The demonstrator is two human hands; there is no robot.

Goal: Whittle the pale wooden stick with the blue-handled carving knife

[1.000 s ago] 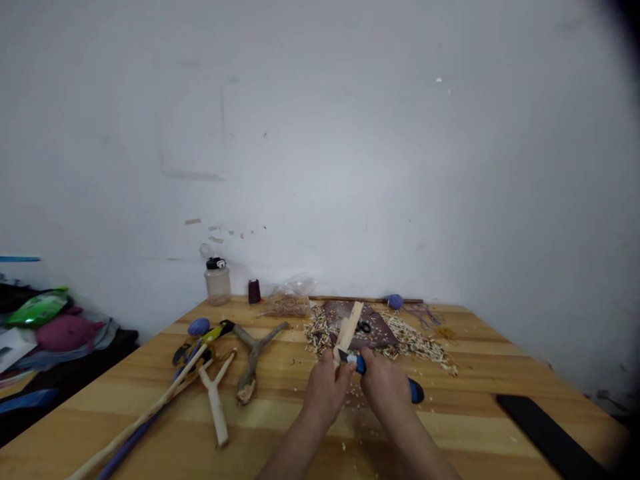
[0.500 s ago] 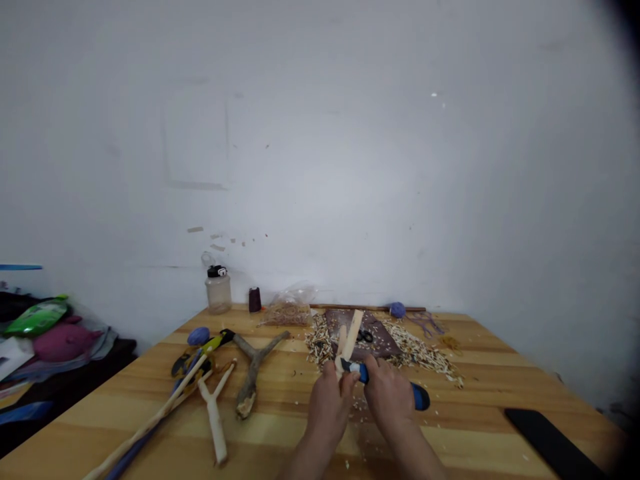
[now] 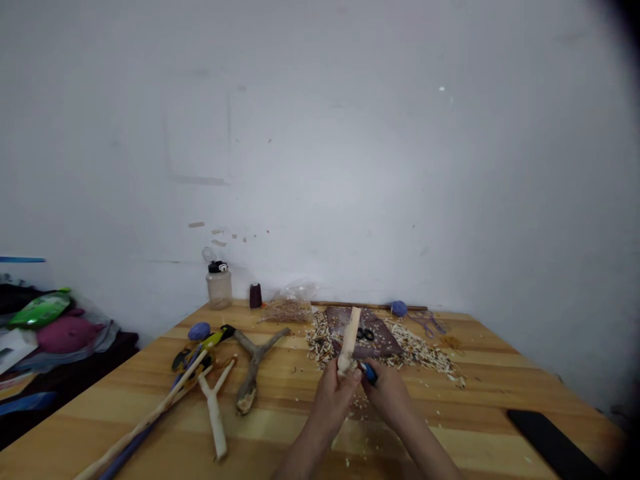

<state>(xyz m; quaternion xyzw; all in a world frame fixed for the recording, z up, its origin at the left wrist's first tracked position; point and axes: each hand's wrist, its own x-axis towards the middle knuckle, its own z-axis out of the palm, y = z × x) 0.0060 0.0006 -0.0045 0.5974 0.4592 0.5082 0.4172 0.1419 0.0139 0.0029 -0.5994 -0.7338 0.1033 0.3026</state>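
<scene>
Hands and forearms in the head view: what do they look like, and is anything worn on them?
The left hand and right hand show no gloves. Both forearms are bare as far as they show, with no sleeve, watch or bracelet visible. Rings are too small to rule out.

On my feed I have a light, striped wooden tabletop (image 3: 280, 427). At its far left corner I see a clear bottle (image 3: 219, 289); along the far edge follow a dark thread spool (image 3: 255, 296), a plastic bag (image 3: 289, 309) and a thin brown stick (image 3: 360, 305). Wood shavings (image 3: 425, 350) spread around a maroon sheet (image 3: 385, 332) near the far edge's middle, yellowish strands (image 3: 451, 343) to their right. Toward the left edge I make out a purple-blue ball (image 3: 199, 331), a grey forked branch (image 3: 256, 360) and a smaller, peeled fork (image 3: 215, 417). A black slab (image 3: 545, 437) lies by the right edge.
</scene>
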